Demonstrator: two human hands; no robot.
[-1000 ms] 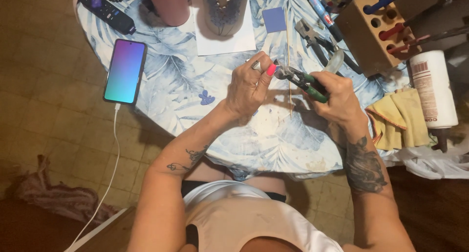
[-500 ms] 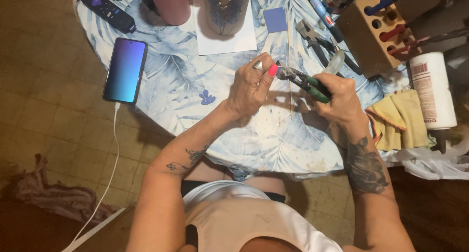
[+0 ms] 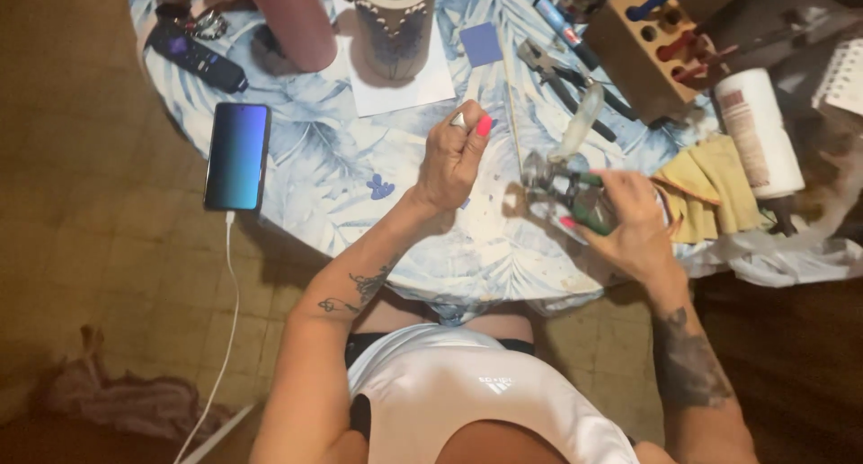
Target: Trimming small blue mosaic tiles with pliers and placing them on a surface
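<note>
1. The right hand is clamping its fingers around the green handles of a pair of pliers, which it is holding above the bench.
2. The pliers' long axis is running from about four o'clock at the handles to ten o'clock at the metal nose, so the nose is pointing toward the left hand.
3. The left hand is hovering apart from the pliers, at about nine to ten o'clock of the nose, with a clear gap of cloth showing between them.
4. The left hand's fingers are curling inward, thumb pressing against the forefinger around a small silvery piece; what exactly the piece is cannot be told.
5. The right hand is the one on the tool; the left is the nearer to the small piece, which it is pinching.
6. A thin wooden stick is lying on the bench between the two hands, running roughly twelve to six o'clock.
7. At about twelve o'clock of the pliers a second pair of pliers is lying flat, and at one o'clock a wooden tool block is standing.
8. A phone is resting at nine o'clock of the left hand, well apart.
</note>
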